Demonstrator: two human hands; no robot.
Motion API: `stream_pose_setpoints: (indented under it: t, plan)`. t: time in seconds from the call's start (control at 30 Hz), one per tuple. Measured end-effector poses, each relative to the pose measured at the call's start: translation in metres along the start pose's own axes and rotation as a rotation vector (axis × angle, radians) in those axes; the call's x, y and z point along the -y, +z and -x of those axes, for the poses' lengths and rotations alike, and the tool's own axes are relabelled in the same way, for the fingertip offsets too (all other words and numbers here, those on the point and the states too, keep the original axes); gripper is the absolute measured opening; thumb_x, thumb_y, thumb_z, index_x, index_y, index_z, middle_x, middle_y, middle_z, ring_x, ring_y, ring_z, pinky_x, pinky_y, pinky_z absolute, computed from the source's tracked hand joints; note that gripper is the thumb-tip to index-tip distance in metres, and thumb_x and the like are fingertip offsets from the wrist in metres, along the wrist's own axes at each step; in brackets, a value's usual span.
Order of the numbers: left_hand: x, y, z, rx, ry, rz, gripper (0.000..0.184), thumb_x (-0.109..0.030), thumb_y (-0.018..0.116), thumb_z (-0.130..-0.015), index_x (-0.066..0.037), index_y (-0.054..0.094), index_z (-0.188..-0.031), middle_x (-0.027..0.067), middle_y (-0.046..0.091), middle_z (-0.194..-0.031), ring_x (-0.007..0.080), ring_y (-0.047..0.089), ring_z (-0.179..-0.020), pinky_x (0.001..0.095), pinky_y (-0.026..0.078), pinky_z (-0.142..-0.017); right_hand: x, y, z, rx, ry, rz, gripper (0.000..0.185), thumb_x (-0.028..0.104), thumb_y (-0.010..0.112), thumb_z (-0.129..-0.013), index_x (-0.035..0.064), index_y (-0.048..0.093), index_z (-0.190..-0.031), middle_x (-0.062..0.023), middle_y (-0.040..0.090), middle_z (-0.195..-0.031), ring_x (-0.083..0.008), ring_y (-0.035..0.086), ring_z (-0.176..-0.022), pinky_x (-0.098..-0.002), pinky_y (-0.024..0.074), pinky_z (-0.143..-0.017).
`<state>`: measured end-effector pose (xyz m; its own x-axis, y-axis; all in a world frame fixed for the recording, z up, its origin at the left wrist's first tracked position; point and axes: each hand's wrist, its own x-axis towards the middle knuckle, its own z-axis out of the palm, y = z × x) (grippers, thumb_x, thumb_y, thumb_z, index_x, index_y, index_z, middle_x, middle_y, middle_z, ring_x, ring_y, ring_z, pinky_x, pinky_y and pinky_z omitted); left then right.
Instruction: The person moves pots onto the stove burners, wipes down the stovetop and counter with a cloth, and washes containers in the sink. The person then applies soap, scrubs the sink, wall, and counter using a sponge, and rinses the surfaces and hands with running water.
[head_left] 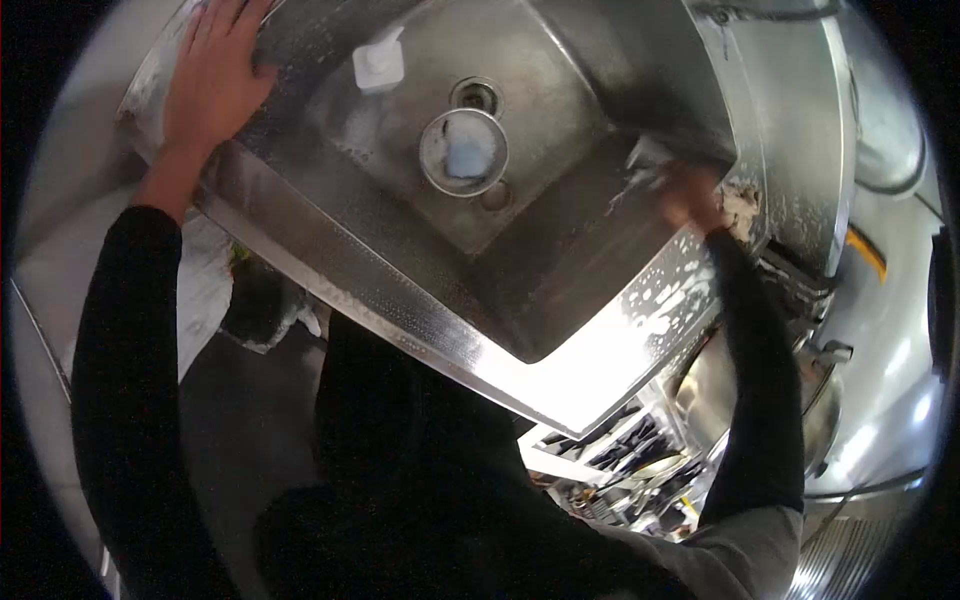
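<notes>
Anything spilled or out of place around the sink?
Yes: foamy patches spatter the right rim of the sink, outside the basin. Pale, crumpled material also sits by the right hand; I can't identify it.

White glare burned out the sink's near rim (pixel 585 385); its basin (pixel 410 215) lay dimmer. Motion smeared the right hand (pixel 692 197). Fisheye distortion bent the edges into black corners, and dark sleeves lost detail.

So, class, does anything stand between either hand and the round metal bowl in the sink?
Nothing visible blocks the left hand; the white container sits just beside its path to the bowl. At the right hand, a blurred pale item lies on the bowl side; beyond it, nothing visible intervenes.
</notes>
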<state>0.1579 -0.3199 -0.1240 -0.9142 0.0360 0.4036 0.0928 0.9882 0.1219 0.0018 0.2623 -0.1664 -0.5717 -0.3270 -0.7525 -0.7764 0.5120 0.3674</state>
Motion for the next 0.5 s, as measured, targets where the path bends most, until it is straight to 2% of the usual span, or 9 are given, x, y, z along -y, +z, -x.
stream_pose_setpoints:
  t: [0.07,0.1,0.17,0.27,0.33,0.4,0.5]
  plan:
    - [-0.026,-0.023,-0.008,0.227,-0.205,-0.085,0.080,-0.003,0.066,-0.074,-0.012,0.039,-0.148,0.0200,0.033,-0.154,0.0412,0.029,-0.143,0.0493,0.024,-0.120,-0.018,-0.013,-0.032,0.003,0.113,-0.007,0.035,0.034,0.068,-0.082,0.0139,0.068,-0.110,-0.0155,0.060,-0.127,-0.0319,0.053,-0.123,-0.0488,0.0410,-0.104]
    - [-0.025,-0.023,-0.007,0.231,-0.217,-0.089,0.080,-0.003,0.066,-0.074,-0.012,0.039,-0.148,0.0200,0.033,-0.154,0.0412,0.029,-0.143,0.0493,0.024,-0.120,-0.002,-0.009,-0.042,0.018,0.100,-0.021,0.036,0.035,0.068,-0.083,0.0134,0.068,-0.112,-0.0157,0.060,-0.128,-0.0323,0.052,-0.123,-0.0491,0.0405,-0.105]
    - [-0.017,-0.021,-0.003,0.239,-0.235,-0.065,0.079,0.002,0.063,-0.071,-0.010,0.040,-0.146,0.0201,0.035,-0.152,0.0413,0.030,-0.143,0.0504,0.023,-0.120,0.069,0.007,-0.043,0.085,-0.053,-0.046,0.038,0.035,0.067,-0.084,0.0124,0.066,-0.115,-0.0162,0.058,-0.129,-0.0330,0.051,-0.125,-0.0497,0.0396,-0.106]
    - [-0.032,-0.032,-0.013,0.266,-0.304,-0.040,0.079,0.003,0.062,-0.071,-0.008,0.040,-0.146,0.0206,0.035,-0.152,0.0417,0.031,-0.142,0.0503,0.023,-0.120,0.165,0.019,-0.013,0.145,-0.338,-0.117,0.041,0.036,0.066,-0.086,0.0109,0.063,-0.119,-0.0170,0.056,-0.132,-0.0342,0.049,-0.127,-0.0505,0.0382,-0.107]
    - [-0.027,-0.028,-0.016,0.267,-0.289,-0.047,0.079,0.003,0.062,-0.071,-0.008,0.040,-0.146,0.0207,0.036,-0.151,0.0420,0.030,-0.142,0.0506,0.023,-0.120,0.149,0.017,-0.024,0.145,-0.397,-0.146,0.044,0.036,0.065,-0.087,0.0099,0.061,-0.121,-0.0175,0.055,-0.134,-0.0349,0.047,-0.129,-0.0511,0.0373,-0.108]
    - [-0.025,-0.022,-0.019,0.275,-0.282,-0.060,0.079,0.003,0.061,-0.070,-0.007,0.040,-0.146,0.0208,0.036,-0.151,0.0424,0.030,-0.142,0.0508,0.023,-0.120,0.079,0.017,-0.065,0.125,-0.256,-0.109,0.046,0.037,0.065,-0.088,0.0089,0.059,-0.124,-0.0180,0.054,-0.135,-0.0357,0.045,-0.130,-0.0516,0.0364,-0.109]
    - [-0.017,-0.013,-0.016,0.299,-0.284,-0.122,0.079,0.002,0.062,-0.070,-0.007,0.041,-0.145,0.0206,0.036,-0.151,0.0418,0.031,-0.142,0.0518,0.023,-0.120,-0.004,0.022,-0.129,0.022,0.186,-0.122,0.050,0.038,0.064,-0.090,0.0074,0.057,-0.128,-0.0188,0.052,-0.138,-0.0368,0.043,-0.133,-0.0525,0.0350,-0.110]
